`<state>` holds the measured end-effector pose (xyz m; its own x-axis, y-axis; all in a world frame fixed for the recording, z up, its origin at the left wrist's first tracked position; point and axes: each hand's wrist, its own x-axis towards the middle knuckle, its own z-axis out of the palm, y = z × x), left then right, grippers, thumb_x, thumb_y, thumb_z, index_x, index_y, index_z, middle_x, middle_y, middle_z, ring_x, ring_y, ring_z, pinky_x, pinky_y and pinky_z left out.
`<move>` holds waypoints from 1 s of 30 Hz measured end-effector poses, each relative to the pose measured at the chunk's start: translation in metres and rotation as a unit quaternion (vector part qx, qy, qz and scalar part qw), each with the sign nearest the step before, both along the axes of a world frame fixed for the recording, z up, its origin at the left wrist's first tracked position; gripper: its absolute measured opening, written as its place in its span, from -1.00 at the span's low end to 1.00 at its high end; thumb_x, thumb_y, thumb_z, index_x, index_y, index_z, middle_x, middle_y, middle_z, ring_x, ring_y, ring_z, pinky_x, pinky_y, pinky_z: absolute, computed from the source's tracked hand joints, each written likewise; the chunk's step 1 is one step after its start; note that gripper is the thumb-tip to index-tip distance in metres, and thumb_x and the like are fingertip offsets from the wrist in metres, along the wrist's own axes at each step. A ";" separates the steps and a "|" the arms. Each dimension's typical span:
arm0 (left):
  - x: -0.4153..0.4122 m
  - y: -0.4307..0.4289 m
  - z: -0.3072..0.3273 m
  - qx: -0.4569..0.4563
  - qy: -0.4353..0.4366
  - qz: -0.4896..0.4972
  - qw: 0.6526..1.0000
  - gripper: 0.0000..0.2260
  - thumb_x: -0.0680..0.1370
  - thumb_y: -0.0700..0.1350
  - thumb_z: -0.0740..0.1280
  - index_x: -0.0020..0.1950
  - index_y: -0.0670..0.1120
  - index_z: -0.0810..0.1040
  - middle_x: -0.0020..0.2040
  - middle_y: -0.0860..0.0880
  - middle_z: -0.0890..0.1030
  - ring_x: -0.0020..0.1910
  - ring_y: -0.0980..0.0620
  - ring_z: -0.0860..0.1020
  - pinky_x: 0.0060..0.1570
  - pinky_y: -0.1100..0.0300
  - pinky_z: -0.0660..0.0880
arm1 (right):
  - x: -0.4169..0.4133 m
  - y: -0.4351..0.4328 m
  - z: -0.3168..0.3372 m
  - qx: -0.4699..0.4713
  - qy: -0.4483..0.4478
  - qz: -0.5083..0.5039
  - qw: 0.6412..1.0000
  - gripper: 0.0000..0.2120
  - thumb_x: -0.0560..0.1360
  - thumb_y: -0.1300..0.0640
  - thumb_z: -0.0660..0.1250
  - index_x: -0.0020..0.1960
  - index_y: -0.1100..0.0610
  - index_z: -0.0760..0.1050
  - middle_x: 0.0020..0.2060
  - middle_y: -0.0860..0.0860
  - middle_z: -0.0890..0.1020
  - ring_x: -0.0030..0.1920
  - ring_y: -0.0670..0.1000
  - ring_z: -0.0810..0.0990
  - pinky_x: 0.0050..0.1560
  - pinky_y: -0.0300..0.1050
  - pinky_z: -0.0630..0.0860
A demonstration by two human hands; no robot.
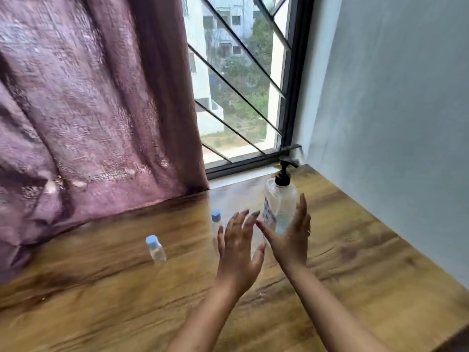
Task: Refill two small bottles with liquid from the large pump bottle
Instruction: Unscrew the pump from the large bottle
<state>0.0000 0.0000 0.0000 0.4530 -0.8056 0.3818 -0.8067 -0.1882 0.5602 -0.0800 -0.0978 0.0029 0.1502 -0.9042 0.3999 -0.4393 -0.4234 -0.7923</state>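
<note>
Head view: our left hand (238, 252) and right hand (291, 240) hover spread wide, holding nothing, framing the large pump bottle (279, 199) near the window (241, 85). The near small bottle (156, 250) and far small bottle (216, 221) stand capped to the left. We'd grip the body low, keeping it upright.

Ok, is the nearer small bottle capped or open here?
Capped. The nearer small bottle stands upright on the wooden table with its blue cap on top.

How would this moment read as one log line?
left hand: open | right hand: open, at pump bottle | near bottle, far bottle: capped, upright | refill: not begun
</note>
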 end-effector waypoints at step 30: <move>-0.019 0.104 -0.059 -0.155 -0.012 0.007 0.988 -0.14 0.32 0.37 0.21 0.52 0.02 0.04 0.49 -0.01 0.22 0.47 -0.02 0.18 0.40 0.14 0.13 | -0.031 0.083 -0.051 0.058 -0.177 0.324 0.928 -0.28 0.10 -0.13 0.58 0.18 -0.11 0.36 0.13 -0.09 0.59 0.14 -0.05 0.56 0.16 0.00 0.51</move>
<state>-0.0192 0.1039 -0.0585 0.4520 -0.6412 0.6201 -0.8184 -0.0217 0.5742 -0.1113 -0.0143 -0.0479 0.5539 -0.7103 0.4343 0.1741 -0.4113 -0.8947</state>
